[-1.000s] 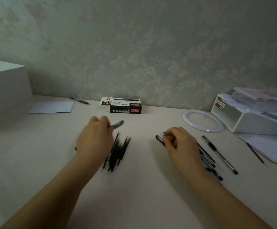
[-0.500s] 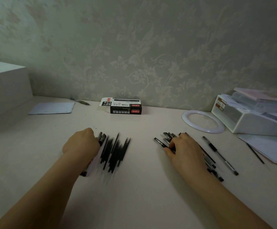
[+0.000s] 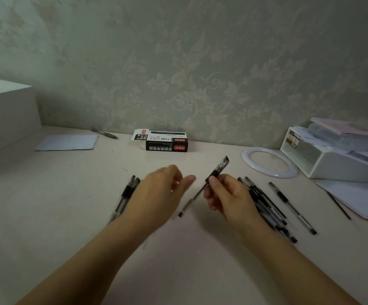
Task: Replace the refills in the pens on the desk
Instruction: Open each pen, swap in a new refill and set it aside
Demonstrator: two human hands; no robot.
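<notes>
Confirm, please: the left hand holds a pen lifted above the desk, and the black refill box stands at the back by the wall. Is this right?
Not quite. The head view shows the right hand holding the lifted pen; the left hand holds nothing. The black refill box does stand at the back by the wall.

Both forearms bare, reaching in from the near edge of the surface, converging mid-surface. Right hand [image 3: 224, 194] raised, fingers and thumb pinching a pen [image 3: 209, 181] held slantwise. Left hand [image 3: 158, 192] alongside, blurred, fingers loosely extended, holding nothing.
</notes>
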